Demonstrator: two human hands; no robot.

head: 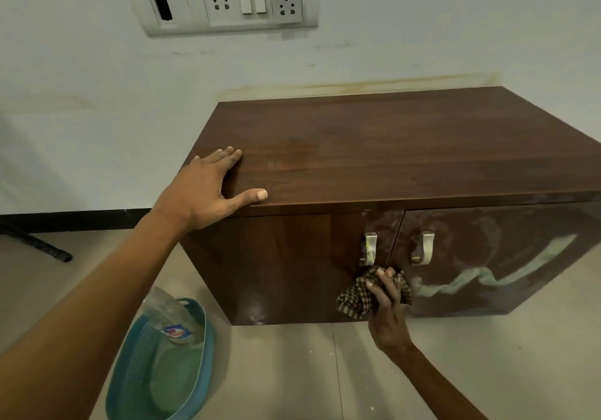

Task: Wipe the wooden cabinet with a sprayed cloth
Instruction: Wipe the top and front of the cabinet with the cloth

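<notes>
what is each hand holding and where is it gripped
Right hand grips the bunched middle of the checked cloth. Left hand holds nothing, flat on the cabinet top.

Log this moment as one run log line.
right hand: pressing checked cloth on brown wooden cabinet front | left hand: flat on top

head view | from above, facing forward-down | close to wooden cabinet [374, 146] against wall [422, 29]
</notes>
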